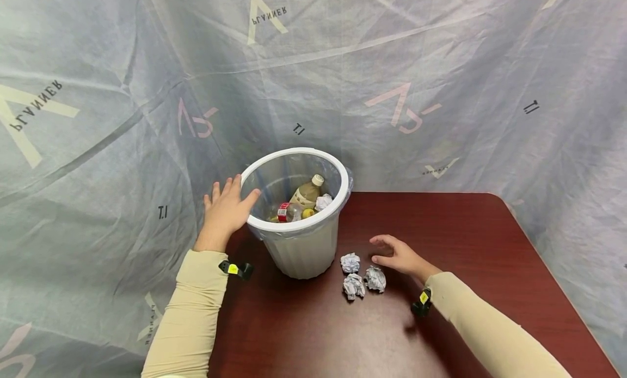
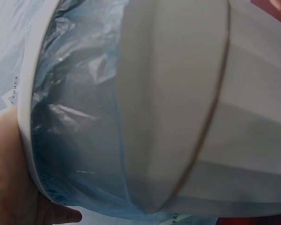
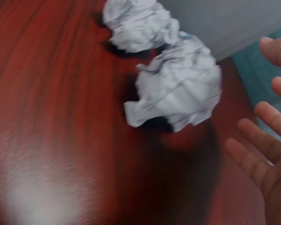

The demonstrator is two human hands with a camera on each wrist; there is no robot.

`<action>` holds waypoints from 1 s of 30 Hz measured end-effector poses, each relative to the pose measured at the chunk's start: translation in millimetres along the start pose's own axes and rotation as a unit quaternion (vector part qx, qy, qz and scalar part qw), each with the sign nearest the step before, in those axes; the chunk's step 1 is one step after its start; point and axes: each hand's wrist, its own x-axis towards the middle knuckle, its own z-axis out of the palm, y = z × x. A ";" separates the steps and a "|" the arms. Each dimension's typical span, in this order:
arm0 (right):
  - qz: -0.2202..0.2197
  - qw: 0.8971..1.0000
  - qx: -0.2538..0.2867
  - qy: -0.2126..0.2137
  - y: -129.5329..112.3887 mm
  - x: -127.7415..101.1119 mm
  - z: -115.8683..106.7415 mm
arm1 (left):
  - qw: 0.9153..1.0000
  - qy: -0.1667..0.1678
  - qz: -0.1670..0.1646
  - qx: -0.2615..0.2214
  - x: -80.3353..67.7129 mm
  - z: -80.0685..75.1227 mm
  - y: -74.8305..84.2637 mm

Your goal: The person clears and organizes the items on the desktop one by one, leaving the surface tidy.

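Observation:
A grey trash bin (image 1: pixel 306 252) with a white rim and a clear bluish liner (image 2: pixel 79 117) stands on the table. My left hand (image 1: pixel 228 206) is at the left side of its rim, fingers spread and mostly straight; the left wrist view shows it against the rim. Three crumpled paper balls lie right of the bin: one near its base (image 1: pixel 350 263), one in front (image 1: pixel 354 286), one to the right (image 1: pixel 375 279). Just beyond the right paper ball hovers my right hand (image 1: pixel 399 256), its fingers apart and holding nothing. The right wrist view shows two balls beside its spread fingers (image 3: pixel 260 140).
Inside the bin lie a bottle with a white cap (image 1: pixel 307 193), a clear bottle with a red label (image 1: pixel 289 212), a yellow item (image 1: pixel 308 213) and a white crumpled paper (image 1: pixel 323 202). The dark red table (image 1: pixel 441 220) meets grey printed sheeting (image 1: pixel 343 67) behind.

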 end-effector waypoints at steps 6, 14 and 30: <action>-0.010 0.999 0.017 -0.049 12.0 -10.3 5.6 | 1.000 0.002 0.003 0.002 -0.5 -0.2 1.8; -0.029 0.994 0.027 -0.106 18.2 -15.5 9.7 | 1.000 0.000 0.001 0.000 -0.6 -0.2 0.3; -0.030 0.994 -0.046 -0.094 14.8 -10.3 1.8 | 1.000 0.000 0.004 0.004 0.5 0.7 0.2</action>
